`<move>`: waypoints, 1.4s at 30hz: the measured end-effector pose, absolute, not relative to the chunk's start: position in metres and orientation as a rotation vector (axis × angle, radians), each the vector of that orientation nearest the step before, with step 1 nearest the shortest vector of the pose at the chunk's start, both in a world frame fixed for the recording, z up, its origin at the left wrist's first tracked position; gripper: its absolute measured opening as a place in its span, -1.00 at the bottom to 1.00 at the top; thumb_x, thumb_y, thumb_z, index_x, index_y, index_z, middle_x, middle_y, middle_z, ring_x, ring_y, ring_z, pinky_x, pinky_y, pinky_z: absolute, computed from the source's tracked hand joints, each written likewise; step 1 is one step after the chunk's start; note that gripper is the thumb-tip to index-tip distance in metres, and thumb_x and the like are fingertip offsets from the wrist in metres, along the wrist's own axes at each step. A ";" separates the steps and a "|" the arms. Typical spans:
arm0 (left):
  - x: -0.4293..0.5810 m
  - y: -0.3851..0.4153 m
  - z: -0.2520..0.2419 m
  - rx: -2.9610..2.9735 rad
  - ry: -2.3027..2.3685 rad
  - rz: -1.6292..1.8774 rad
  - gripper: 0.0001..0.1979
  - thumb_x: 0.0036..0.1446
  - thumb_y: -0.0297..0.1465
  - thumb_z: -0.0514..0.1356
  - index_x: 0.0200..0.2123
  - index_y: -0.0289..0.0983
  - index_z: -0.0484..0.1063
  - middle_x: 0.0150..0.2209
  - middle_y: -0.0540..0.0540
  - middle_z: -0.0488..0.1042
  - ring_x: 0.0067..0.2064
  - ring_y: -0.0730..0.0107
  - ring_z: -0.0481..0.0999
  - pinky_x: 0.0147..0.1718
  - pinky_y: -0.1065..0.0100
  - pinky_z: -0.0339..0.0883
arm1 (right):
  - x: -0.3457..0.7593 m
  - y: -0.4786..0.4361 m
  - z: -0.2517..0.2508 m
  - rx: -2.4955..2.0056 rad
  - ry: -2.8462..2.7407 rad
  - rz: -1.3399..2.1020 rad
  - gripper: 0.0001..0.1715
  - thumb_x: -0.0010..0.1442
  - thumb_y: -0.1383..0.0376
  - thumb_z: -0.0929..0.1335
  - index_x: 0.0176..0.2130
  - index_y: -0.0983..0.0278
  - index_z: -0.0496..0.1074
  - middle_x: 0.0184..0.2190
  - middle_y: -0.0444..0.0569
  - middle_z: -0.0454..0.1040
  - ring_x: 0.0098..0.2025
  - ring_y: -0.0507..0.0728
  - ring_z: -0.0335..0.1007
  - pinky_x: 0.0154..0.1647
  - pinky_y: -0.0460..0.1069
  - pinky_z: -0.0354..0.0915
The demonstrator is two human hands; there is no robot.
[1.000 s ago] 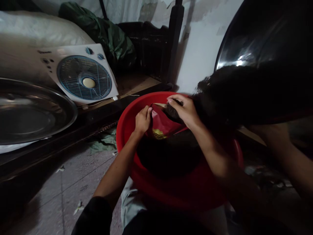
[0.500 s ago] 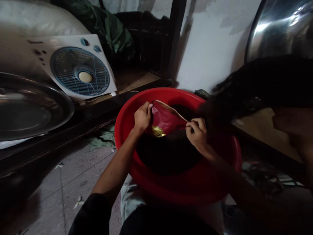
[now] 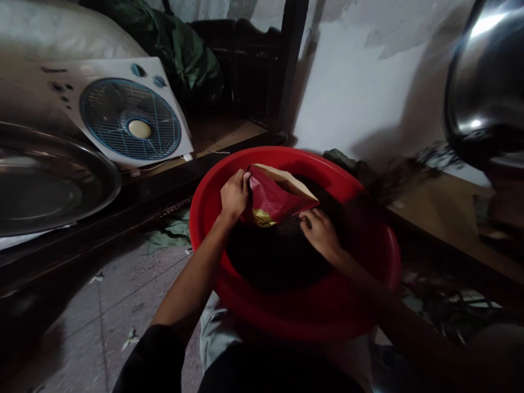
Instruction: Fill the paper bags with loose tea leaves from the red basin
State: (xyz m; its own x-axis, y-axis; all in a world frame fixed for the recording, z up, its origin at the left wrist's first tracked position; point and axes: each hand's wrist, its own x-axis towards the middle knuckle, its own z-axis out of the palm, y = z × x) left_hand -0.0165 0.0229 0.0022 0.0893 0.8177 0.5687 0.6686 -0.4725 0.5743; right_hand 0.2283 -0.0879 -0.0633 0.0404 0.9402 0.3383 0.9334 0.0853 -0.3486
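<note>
Red bag (image 3: 278, 199), its mouth gaping toward the upper right to show a tan inner face, is held tilted inside a wide red basin (image 3: 200, 218). Gold print (image 3: 262, 217) marks its lower front. The left hand (image 3: 234, 195) is clamped on the bag's upper left corner, thumb over the edge. The right hand (image 3: 321, 232) is curled just below the opposite corner (whether its fingers pinch the edge there, I cannot tell). The two hands are apart, with the bag between them. Under and around it, a dark mass (image 3: 278, 262) fills the middle of the basin, too dim to make out fully.

Pale trousers (image 3: 216, 322) show beneath the near rim, and a black sleeve (image 3: 153, 357) covers the left upper arm. To the left, a white box fan (image 3: 174, 131) leans back against a pale sack (image 3: 73, 33), beside a shiny steel pan (image 3: 53, 191). Green fabric (image 3: 188, 60) is bundled behind. At the far right, a steel vessel (image 3: 491, 82) stands out against the patchy white wall (image 3: 347, 87). Small scraps lie on the tiled floor (image 3: 139, 295).
</note>
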 end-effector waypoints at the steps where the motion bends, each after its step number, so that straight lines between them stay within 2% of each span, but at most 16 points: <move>1: -0.016 0.022 0.003 2.178 1.517 1.333 -0.49 0.39 -0.02 -0.20 -0.33 -0.20 0.35 -0.36 -0.11 0.47 -0.35 0.32 0.41 -0.38 0.34 0.09 | 0.225 -0.089 -0.069 -1.978 -1.984 0.113 -0.76 0.26 0.30 0.27 -0.12 0.24 0.47 0.00 0.14 0.43 0.05 0.28 0.38 0.04 0.20 0.33; 3: -0.015 0.021 0.004 2.161 1.525 1.336 -0.48 0.39 -0.01 -0.21 -0.32 -0.20 0.35 -0.36 -0.12 0.47 -0.35 0.30 0.40 -0.37 0.33 0.10 | 0.215 -0.094 -0.082 -2.227 -2.135 0.313 -0.49 0.24 0.14 0.36 0.16 0.16 0.36 0.29 0.25 0.16 0.28 0.50 0.14 0.04 0.35 0.31; 5: -0.014 0.019 0.004 2.160 1.527 1.330 -0.47 0.38 0.00 -0.22 -0.32 -0.20 0.36 -0.37 -0.12 0.46 -0.36 0.30 0.40 -0.37 0.33 0.11 | 0.205 -0.100 -0.095 -2.373 -2.244 0.403 -0.13 0.12 0.09 0.47 0.32 0.06 0.16 0.41 0.30 -0.10 0.37 0.68 -0.12 -0.01 0.45 0.31; 6: -0.014 0.019 0.005 2.161 1.527 1.327 -0.46 0.38 0.00 -0.22 -0.32 -0.20 0.36 -0.37 -0.12 0.46 -0.37 0.30 0.40 -0.37 0.33 0.12 | 0.200 -0.103 -0.101 -2.392 -2.307 0.396 -0.06 0.09 0.13 0.50 0.34 0.05 0.12 0.42 0.31 -0.13 0.38 0.72 -0.18 -0.02 0.48 0.29; 10: -0.015 0.019 0.006 2.169 1.528 1.308 -0.46 0.38 0.00 -0.22 -0.31 -0.21 0.37 -0.36 -0.13 0.47 -0.36 0.29 0.42 -0.37 0.33 0.14 | 0.191 -0.116 -0.114 -2.269 -2.394 0.477 -0.22 0.13 0.35 0.44 0.28 0.11 0.21 0.39 0.28 0.00 0.40 0.63 -0.18 0.07 0.53 0.20; 12: -0.015 0.019 0.006 2.185 1.543 1.289 -0.47 0.39 -0.02 -0.22 -0.30 -0.22 0.37 -0.35 -0.13 0.48 -0.34 0.28 0.44 -0.37 0.33 0.14 | 0.191 -0.118 -0.116 -2.204 -2.362 0.625 -0.21 0.05 0.40 0.46 0.24 0.16 0.27 0.33 0.29 0.14 0.37 0.57 -0.03 0.09 0.44 0.26; 15: -0.015 0.019 0.005 2.208 1.561 1.278 -0.49 0.40 -0.05 -0.22 -0.29 -0.22 0.37 -0.34 -0.13 0.49 -0.33 0.28 0.45 -0.37 0.34 0.14 | 0.193 -0.113 -0.114 -2.076 -2.317 0.862 -0.35 -0.10 0.38 0.51 0.03 0.20 0.46 0.03 0.10 0.50 0.08 0.33 0.42 -0.03 0.11 0.40; 17: -0.015 0.019 0.005 2.213 1.558 1.280 -0.50 0.40 -0.05 -0.22 -0.29 -0.21 0.36 -0.34 -0.12 0.50 -0.32 0.28 0.45 -0.38 0.34 0.14 | 0.197 -0.105 -0.107 -1.994 -2.228 0.958 -0.63 -0.04 0.31 0.48 -0.16 0.20 0.50 -0.22 -0.09 0.58 -0.16 0.15 0.52 -0.17 -0.04 0.40; 19: -0.015 0.019 0.005 2.213 1.550 1.280 -0.51 0.40 -0.06 -0.21 -0.28 -0.21 0.36 -0.33 -0.12 0.50 -0.32 0.28 0.45 -0.39 0.35 0.12 | 0.201 -0.095 -0.096 -1.973 -2.080 0.927 -0.81 0.09 0.26 0.38 -0.23 0.23 0.46 -0.33 -0.13 0.56 -0.25 0.08 0.51 -0.24 -0.09 0.36; 22: -0.015 0.021 0.005 2.200 1.549 1.284 -0.52 0.40 -0.05 -0.19 -0.28 -0.20 0.36 -0.31 -0.12 0.51 -0.31 0.29 0.46 -0.40 0.35 0.11 | 0.212 -0.082 -0.067 -1.974 -1.772 0.770 -0.74 0.20 0.17 0.24 -0.17 0.26 0.36 -0.36 -0.11 0.50 -0.32 0.06 0.46 -0.34 -0.10 0.33; 26: -0.016 0.023 0.004 2.193 1.511 1.313 -0.50 0.39 -0.03 -0.20 -0.29 -0.19 0.36 -0.32 -0.11 0.51 -0.32 0.30 0.45 -0.38 0.35 0.13 | 0.221 -0.072 -0.010 -1.652 -0.997 0.657 -0.63 0.01 0.06 0.37 -0.23 0.18 0.28 -0.56 -0.28 0.29 -0.62 -0.02 0.19 -0.70 -0.14 0.01; 29: -0.017 0.024 0.002 2.226 1.488 1.331 -0.47 0.39 -0.01 -0.23 -0.31 -0.21 0.36 -0.35 -0.11 0.49 -0.34 0.31 0.44 -0.37 0.34 0.15 | 0.220 -0.065 0.034 -1.331 -0.798 0.633 -0.66 -0.02 0.12 0.40 -0.29 0.14 0.21 -0.55 -0.30 0.23 -0.66 -0.06 0.12 -0.74 -0.17 -0.11; 32: -0.018 0.024 0.002 2.265 1.467 1.344 -0.44 0.38 0.00 -0.25 -0.32 -0.22 0.35 -0.36 -0.11 0.48 -0.35 0.32 0.43 -0.38 0.34 0.15 | 0.208 -0.054 0.062 -1.137 -0.841 0.667 -0.68 0.05 0.13 0.38 -0.26 0.13 0.18 -0.53 -0.29 0.21 -0.63 -0.06 0.13 -0.72 -0.16 -0.10; 34: -0.018 0.025 0.001 2.283 1.445 1.352 -0.43 0.38 0.01 -0.26 -0.33 -0.22 0.35 -0.38 -0.10 0.47 -0.36 0.33 0.42 -0.38 0.34 0.14 | 0.196 -0.044 0.069 -1.078 -0.925 0.670 -0.68 0.10 0.10 0.37 -0.23 0.14 0.19 -0.51 -0.26 0.24 -0.58 -0.04 0.20 -0.67 -0.15 0.03; 38: -0.020 0.025 0.001 2.288 1.474 1.345 -0.42 0.38 0.01 -0.29 -0.35 -0.22 0.33 -0.40 -0.09 0.46 -0.39 0.34 0.40 -0.39 0.34 0.11 | 0.175 -0.022 0.070 -1.077 -1.118 0.572 -0.73 0.16 0.03 0.31 -0.25 0.16 0.30 -0.38 -0.15 0.43 -0.31 0.06 0.44 -0.32 -0.04 0.36; 42: -0.021 0.025 0.000 2.334 1.548 1.295 -0.43 0.39 -0.02 -0.29 -0.32 -0.23 0.33 -0.37 -0.12 0.47 -0.37 0.32 0.43 -0.41 0.34 0.08 | 0.192 -0.002 0.057 -1.147 -1.230 0.419 -0.76 0.17 0.08 0.34 -0.25 0.17 0.42 -0.25 -0.07 0.54 -0.13 0.13 0.48 -0.07 0.04 0.38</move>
State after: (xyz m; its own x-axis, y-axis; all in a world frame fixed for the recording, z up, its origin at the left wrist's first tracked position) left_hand -0.0208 0.0249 0.0003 0.1448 0.7817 0.6066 0.7348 -0.4955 0.4631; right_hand 0.1916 -0.0020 0.0572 0.3470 0.7844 0.5142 0.3070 0.4230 -0.8525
